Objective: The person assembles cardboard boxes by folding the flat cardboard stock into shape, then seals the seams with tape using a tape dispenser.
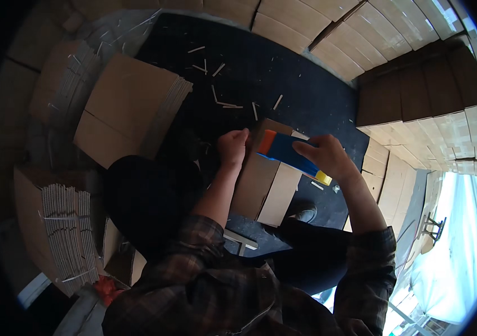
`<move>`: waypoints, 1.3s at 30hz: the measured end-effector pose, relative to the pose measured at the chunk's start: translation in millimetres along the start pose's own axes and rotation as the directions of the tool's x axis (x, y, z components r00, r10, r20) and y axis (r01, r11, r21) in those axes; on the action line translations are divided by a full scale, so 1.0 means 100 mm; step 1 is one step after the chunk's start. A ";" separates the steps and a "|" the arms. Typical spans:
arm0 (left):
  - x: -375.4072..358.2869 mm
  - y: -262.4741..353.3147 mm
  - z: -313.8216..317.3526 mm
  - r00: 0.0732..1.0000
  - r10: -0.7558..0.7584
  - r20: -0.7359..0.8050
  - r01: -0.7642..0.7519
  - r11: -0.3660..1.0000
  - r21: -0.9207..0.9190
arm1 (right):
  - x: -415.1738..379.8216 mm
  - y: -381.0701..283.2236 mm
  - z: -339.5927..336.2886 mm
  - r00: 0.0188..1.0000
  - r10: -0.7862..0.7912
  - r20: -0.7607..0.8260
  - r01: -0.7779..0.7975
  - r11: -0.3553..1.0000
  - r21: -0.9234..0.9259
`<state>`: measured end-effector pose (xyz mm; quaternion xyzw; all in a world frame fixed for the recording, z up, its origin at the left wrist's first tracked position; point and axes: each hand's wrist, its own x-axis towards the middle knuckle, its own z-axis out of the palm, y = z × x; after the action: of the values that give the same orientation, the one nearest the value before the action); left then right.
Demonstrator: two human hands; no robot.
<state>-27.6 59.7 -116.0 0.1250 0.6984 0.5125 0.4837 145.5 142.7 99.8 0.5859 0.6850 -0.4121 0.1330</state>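
A cardboard box stands between my legs, its flaps lying along the top. My right hand grips a blue tool with an orange end and a yellow part, which looks like a tape dispenser and lies across the box's upper part. My left hand is closed at the box's upper left edge, near the orange end. What its fingers hold, if anything, is too small to make out.
A stack of flat cardboard lies at the upper left, another tied bundle at the lower left. Closed boxes line the back and right. Cardboard strips litter the dark floor. My shoe is beside the box.
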 end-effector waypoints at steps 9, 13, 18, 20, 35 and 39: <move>0.10 -0.28 0.15 0.999 0.044 0.007 -0.044 0.962 0.268 | 0.08 0.07 0.05 0.999 -0.012 -0.039 0.011 1.000 -0.017; 0.11 -0.44 0.09 0.997 0.072 -0.019 -0.066 0.976 0.209 | 0.05 0.07 0.07 0.999 -0.025 -0.043 0.024 1.000 -0.010; -0.32 -0.33 0.02 0.877 0.356 0.323 -0.388 0.921 0.037 | 0.06 0.10 0.09 0.998 -0.026 -0.060 0.025 1.000 -0.015; -0.34 -0.32 -0.07 0.901 0.273 0.338 -0.343 0.924 0.167 | 0.07 0.08 0.05 0.998 -0.024 -0.053 0.023 1.000 -0.020; -1.25 -0.03 -0.10 0.372 0.498 0.783 -0.915 0.053 0.400 | 0.11 0.24 -0.01 0.993 -0.113 -0.023 0.113 0.993 0.036; -1.24 -0.01 -0.10 0.371 0.441 0.818 -0.909 -0.009 0.417 | 0.13 0.23 0.02 0.990 -0.137 -0.034 0.136 0.990 -0.027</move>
<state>26.6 -30.0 -48.6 0.7990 0.5392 0.2103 0.1630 162.4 150.1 80.4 0.5431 0.7309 -0.4012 0.0994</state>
